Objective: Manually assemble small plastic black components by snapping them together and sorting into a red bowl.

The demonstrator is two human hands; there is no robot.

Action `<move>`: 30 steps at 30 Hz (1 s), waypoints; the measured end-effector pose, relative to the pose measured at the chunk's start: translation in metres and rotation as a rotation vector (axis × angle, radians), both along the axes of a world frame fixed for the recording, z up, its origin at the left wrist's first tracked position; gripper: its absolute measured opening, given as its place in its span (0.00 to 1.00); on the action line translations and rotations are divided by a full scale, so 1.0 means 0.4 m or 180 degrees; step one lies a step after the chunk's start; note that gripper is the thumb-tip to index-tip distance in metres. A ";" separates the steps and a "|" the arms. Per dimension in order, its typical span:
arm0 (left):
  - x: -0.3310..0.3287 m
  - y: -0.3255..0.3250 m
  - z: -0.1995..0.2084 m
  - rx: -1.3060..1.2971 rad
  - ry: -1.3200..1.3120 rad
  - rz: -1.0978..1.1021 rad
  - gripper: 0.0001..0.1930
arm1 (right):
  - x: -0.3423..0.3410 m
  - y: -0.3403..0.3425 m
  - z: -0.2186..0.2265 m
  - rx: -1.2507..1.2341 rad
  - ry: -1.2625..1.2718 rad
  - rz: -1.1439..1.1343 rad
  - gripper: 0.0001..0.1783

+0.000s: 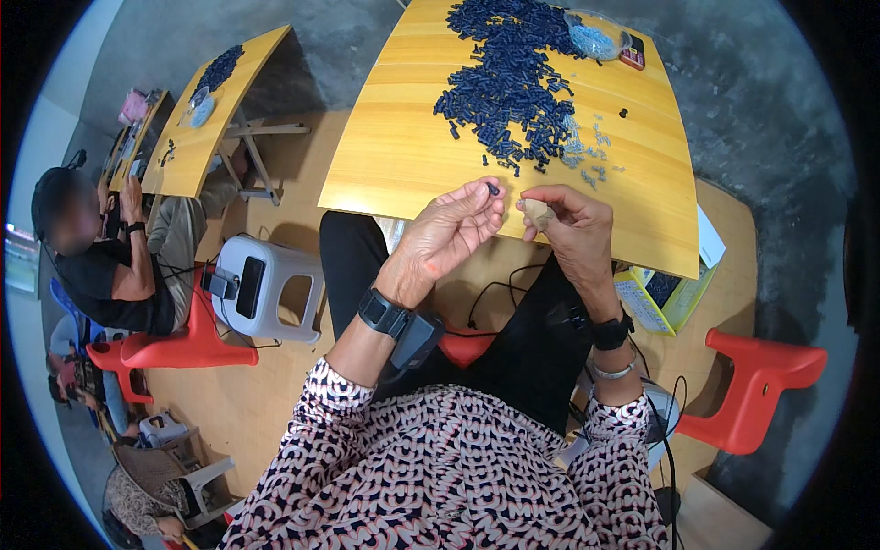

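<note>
My left hand (pixel 454 225) is closed, pinching a small dark plastic piece (pixel 493 190) between thumb and fingertips above the table's near edge. Just to its right, my right hand (pixel 577 229) is closed too, with something small and pale (pixel 521 203) at its fingertips. A beige patch, like tape or cloth (pixel 539 215), shows at the right thumb; whether it is wrapped on or held, I cannot tell. Beyond my hands a large heap of small dark blue plastic pieces (pixel 509 92) lies on the yellow wooden table (pixel 385 137). Small greyish pieces (pixel 596 151) are scattered at the heap's right.
A clear dish with light blue bits (pixel 594 42) and a dark red box (pixel 632 51) stand at the far right. Below the table's right edge is a yellow-green box (pixel 674 293). Stools stand both sides, grey (pixel 266 289) and red (pixel 756 390). A person (pixel 119 257) sits left.
</note>
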State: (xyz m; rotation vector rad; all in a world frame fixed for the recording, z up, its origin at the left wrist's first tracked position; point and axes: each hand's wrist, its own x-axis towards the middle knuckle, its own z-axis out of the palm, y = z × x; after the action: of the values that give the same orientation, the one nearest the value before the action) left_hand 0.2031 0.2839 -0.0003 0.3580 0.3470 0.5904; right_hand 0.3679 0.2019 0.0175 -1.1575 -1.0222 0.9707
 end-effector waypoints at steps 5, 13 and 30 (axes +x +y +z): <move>0.014 -0.022 0.005 -0.0075 -0.0022 0.0064 0.10 | -0.017 -0.004 -0.013 0.0474 -0.0113 -0.0241 0.08; 0.028 -0.043 0.022 0.0122 0.0288 0.0140 0.11 | -0.018 -0.008 -0.015 0.0626 -0.0052 -0.0312 0.11; 0.033 -0.075 0.034 0.0536 0.0727 0.0266 0.12 | -0.051 -0.041 -0.011 0.1254 -0.1914 -0.1253 0.13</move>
State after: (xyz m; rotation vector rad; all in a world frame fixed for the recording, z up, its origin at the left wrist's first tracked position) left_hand 0.2162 0.2539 0.0133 0.5775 0.5350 0.6642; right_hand 0.3475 0.1854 0.0130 -1.2724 -1.3165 0.0862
